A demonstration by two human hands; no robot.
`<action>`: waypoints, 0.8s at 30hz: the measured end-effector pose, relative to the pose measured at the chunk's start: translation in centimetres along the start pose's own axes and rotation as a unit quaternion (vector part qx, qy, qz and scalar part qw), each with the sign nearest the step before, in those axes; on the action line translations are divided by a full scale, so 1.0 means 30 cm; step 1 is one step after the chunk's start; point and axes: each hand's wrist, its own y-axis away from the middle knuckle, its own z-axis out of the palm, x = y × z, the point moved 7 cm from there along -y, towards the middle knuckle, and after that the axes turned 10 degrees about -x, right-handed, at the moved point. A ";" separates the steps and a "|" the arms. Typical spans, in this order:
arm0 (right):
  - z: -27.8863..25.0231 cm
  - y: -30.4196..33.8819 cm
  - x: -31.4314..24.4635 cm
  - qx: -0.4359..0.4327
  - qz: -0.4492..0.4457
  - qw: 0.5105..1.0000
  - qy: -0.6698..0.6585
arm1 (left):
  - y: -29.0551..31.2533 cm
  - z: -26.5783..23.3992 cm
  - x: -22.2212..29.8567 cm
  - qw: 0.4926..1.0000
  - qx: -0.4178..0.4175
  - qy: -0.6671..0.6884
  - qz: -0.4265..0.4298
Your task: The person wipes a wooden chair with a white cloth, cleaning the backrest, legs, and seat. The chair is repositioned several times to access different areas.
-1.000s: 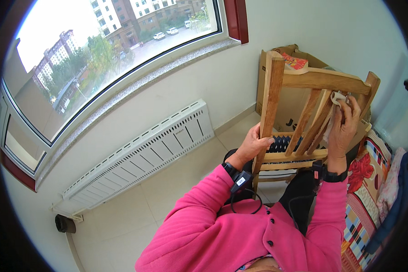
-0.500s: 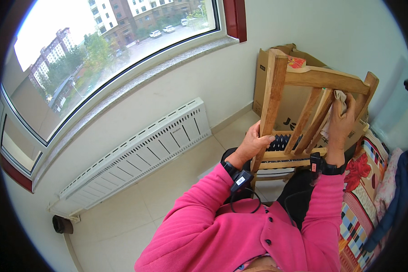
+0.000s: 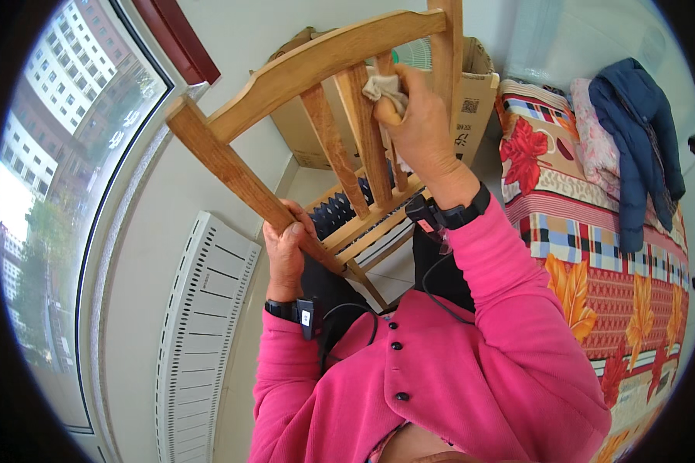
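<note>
A wooden chair (image 3: 316, 68) stands before me, its slatted back tilted in the head view. My left hand (image 3: 286, 241) is wrapped round the lower part of the chair back's left post, thumb on top. Closed on a crumpled light cloth (image 3: 386, 92), my right hand (image 3: 423, 130) is at the upper part of the slats, just under the top rail. The cloth bears on a slat on the right side of the back. The right fingertips are partly hidden behind the slats. A dark patterned seat cover (image 3: 333, 214) shows between the slats.
Behind the chair stands a cardboard box (image 3: 471, 104). At the right is a bed with a patterned cover (image 3: 571, 231), a floral pillow (image 3: 529, 147) and a blue jacket (image 3: 633, 147). A white radiator (image 3: 205, 339) runs below the window (image 3: 62, 116) on the left.
My view has swung to the right, bringing more of the bed into sight. The chair back now leans left in view. Both hands keep hold, the left on the post, the right on the cloth.
</note>
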 end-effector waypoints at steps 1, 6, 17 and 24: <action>0.007 0.019 0.014 -0.017 0.021 1.000 -0.008 | -0.003 0.002 0.000 1.000 0.000 -0.005 -0.003; 0.074 0.160 0.139 -0.085 0.095 0.991 -0.049 | -0.001 0.006 0.001 0.999 -0.034 -0.024 0.005; 0.160 0.383 0.293 -0.144 0.122 0.981 0.042 | 0.003 0.012 0.006 0.998 -0.052 -0.023 0.008; 0.113 0.375 0.322 -0.140 0.210 0.963 -0.092 | 0.011 0.015 0.001 0.998 -0.060 0.006 0.010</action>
